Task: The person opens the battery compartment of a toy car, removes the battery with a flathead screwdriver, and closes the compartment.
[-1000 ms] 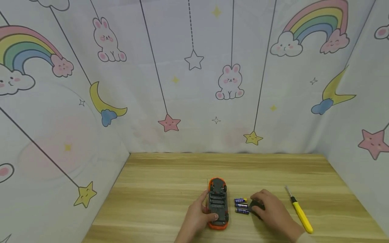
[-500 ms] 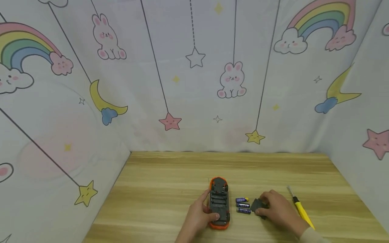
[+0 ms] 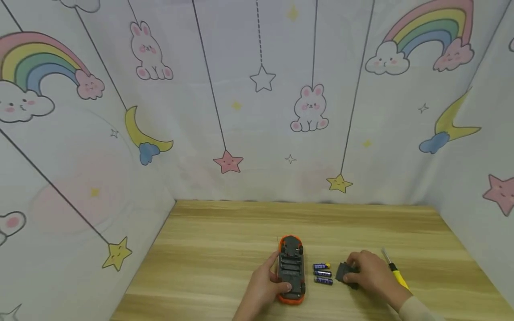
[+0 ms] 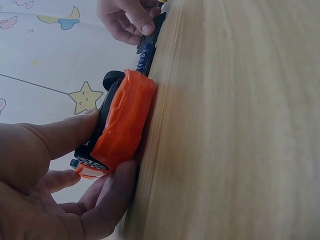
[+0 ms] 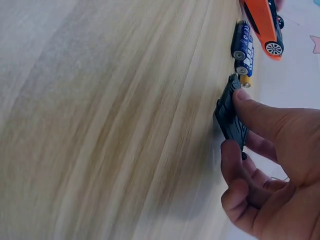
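Observation:
An orange toy car (image 3: 292, 267) lies upside down on the table, its dark underside up and its slotted battery compartment uncovered. My left hand (image 3: 263, 285) grips it by the near left side, thumb on the underside. To the car's right lie three batteries (image 3: 323, 273) in a short column, blue and dark, one with a yellow end. My right hand (image 3: 371, 274) pinches a flat black battery cover (image 5: 231, 112) between thumb and fingers, just right of the batteries. In the right wrist view the cover is tilted, close to the tabletop.
A screwdriver (image 3: 397, 274) with a yellow handle lies right of my right hand, partly hidden by it. The wooden table (image 3: 209, 249) is bounded by a white cloth backdrop (image 3: 257, 133) printed with rainbows, rabbits and stars.
My right hand has moved slightly to the right with the battery cover, away from the batteries, and now hides part of the screwdriver handle. The left hand keeps its grip on the toy car.

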A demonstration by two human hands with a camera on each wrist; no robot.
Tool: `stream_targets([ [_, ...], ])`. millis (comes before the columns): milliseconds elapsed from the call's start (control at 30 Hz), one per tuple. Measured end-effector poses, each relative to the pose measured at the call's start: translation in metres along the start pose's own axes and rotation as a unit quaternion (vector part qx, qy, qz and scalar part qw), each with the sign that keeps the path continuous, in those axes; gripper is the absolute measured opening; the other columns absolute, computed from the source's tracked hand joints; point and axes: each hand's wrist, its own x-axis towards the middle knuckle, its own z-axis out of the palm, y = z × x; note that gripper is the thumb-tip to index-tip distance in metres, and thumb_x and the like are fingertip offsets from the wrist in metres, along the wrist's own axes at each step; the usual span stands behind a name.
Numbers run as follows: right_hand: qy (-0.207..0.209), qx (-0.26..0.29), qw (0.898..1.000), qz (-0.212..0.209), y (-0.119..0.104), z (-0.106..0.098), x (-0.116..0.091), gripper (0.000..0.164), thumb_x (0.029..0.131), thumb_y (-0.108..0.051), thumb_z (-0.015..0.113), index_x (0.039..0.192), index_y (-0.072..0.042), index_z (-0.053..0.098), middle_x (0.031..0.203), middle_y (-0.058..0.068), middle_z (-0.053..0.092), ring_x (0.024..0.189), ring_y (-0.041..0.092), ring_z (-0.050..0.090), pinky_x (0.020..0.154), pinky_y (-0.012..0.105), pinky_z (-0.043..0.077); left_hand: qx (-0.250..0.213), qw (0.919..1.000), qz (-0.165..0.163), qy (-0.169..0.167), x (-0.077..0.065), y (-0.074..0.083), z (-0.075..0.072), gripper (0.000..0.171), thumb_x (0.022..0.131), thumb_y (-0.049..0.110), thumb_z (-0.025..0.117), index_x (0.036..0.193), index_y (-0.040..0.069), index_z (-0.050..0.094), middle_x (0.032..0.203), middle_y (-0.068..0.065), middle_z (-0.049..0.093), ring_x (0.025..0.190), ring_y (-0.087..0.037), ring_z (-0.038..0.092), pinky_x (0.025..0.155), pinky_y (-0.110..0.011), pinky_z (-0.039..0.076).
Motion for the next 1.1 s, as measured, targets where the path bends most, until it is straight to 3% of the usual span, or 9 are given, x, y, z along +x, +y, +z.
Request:
stream_targets([
  [367, 0.05, -0.013, 0.998, -0.034, 0.0, -0.006, -0.001, 0.017, 0.077, -0.019, 0.087, 0.087, -0.024, 0.073, 0.083, -0.008, 0.065, 0.077, 0.01, 0.06, 0.068, 0.037, 0.049, -0.004, 1.0, 0.001, 0.001, -0.002, 0.002, 0.0, 0.098, 0.072, 0.008, 0.09, 0.157, 0.017, 0.042, 0.081, -0.003, 0.065, 0.073, -0.017, 0.061, 0.064, -0.034, 0.048],
  [667, 0.084, 0.01, 0.994, -0.067, -0.012, -0.023, 0.002, 0.013, 0.081, -0.015, 0.084, 0.092, -0.02, 0.079, 0.085, -0.006, 0.066, 0.074, 0.008, 0.06, 0.065, 0.033, 0.051, -0.004, 1.0, 0.004, -0.001, -0.001, 0.004, 0.0, 0.098, 0.072, 0.006, 0.09, 0.157, 0.018, 0.043, 0.08, -0.003, 0.065, 0.071, -0.017, 0.061, 0.062, -0.034, 0.048],
  [867, 0.052, 0.068, 0.994, -0.062, -0.04, -0.029, 0.006, 0.013, 0.086, -0.017, 0.081, 0.098, -0.023, 0.079, 0.092, -0.007, 0.068, 0.076, 0.006, 0.064, 0.066, 0.028, 0.053, -0.009, 0.9999, -0.006, -0.004, -0.001, 0.002, 0.0, 0.098, 0.072, 0.006, 0.09, 0.157, 0.018, 0.042, 0.08, -0.003, 0.066, 0.072, -0.017, 0.062, 0.062, -0.033, 0.048],
  [1100, 0.029, 0.135, 0.985, -0.103, -0.068, -0.012, 0.015, 0.011, 0.087, -0.017, 0.08, 0.097, -0.021, 0.079, 0.093, -0.006, 0.068, 0.081, 0.011, 0.065, 0.067, 0.024, 0.053, -0.011, 0.9999, -0.006, -0.006, 0.0, 0.003, 0.0, 0.097, 0.073, 0.006, 0.09, 0.157, 0.019, 0.043, 0.081, -0.004, 0.066, 0.073, -0.017, 0.062, 0.063, -0.033, 0.048],
])
